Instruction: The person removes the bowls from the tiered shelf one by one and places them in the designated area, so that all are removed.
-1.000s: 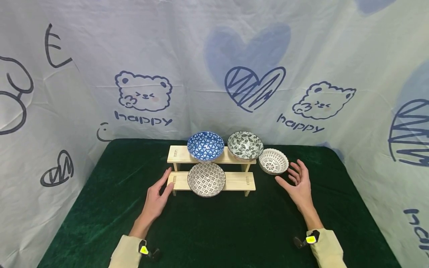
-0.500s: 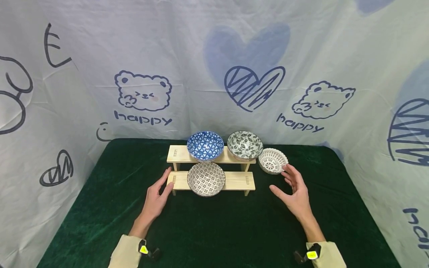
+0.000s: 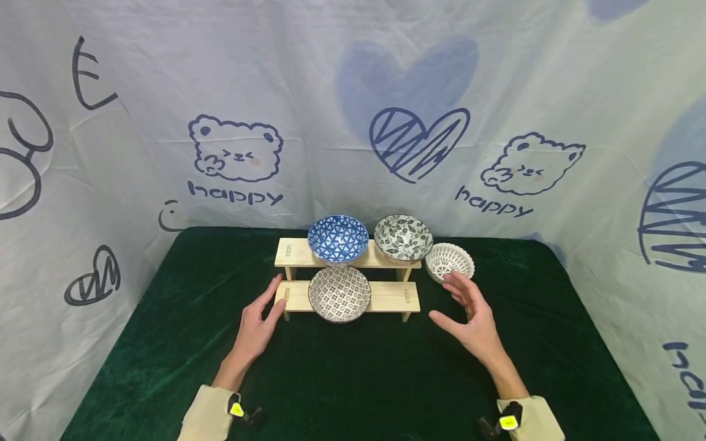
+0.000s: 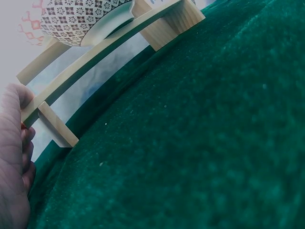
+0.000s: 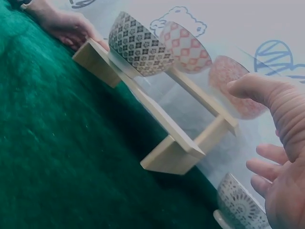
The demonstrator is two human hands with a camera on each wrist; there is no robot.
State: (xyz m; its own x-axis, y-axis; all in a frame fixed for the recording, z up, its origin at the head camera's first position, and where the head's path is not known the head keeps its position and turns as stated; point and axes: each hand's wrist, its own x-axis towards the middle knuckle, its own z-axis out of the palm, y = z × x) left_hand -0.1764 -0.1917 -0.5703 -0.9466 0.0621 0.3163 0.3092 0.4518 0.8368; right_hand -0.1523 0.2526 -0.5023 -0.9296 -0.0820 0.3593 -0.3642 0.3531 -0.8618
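My left hand (image 3: 257, 324) grips the left end of the lower step of a wooden stand (image 3: 394, 297), with thumb and fingers about the plank's end. A bowl with a brown lattice pattern (image 3: 339, 295) sits on that step. On the upper step stand a blue triangle-patterned bowl (image 3: 337, 240) and a dark leaf-patterned bowl (image 3: 404, 239). My right hand (image 3: 475, 324) hovers with fingers loosely bent and nothing in it. Its fingertips overlap the near rim of a small white patterned bowl (image 3: 445, 260) in the head view; the right wrist view shows the small bowl (image 5: 238, 205) below the fingers.
A dark green cloth (image 3: 353, 380) covers the table. Behind and at both sides hangs a pale printed curtain (image 3: 331, 153). The small white bowl stands on the cloth, right of the upper step.
My right hand has shifted left, from beside the small white bowl to in front of it. My left hand, the stand and the bowls have stayed in place.
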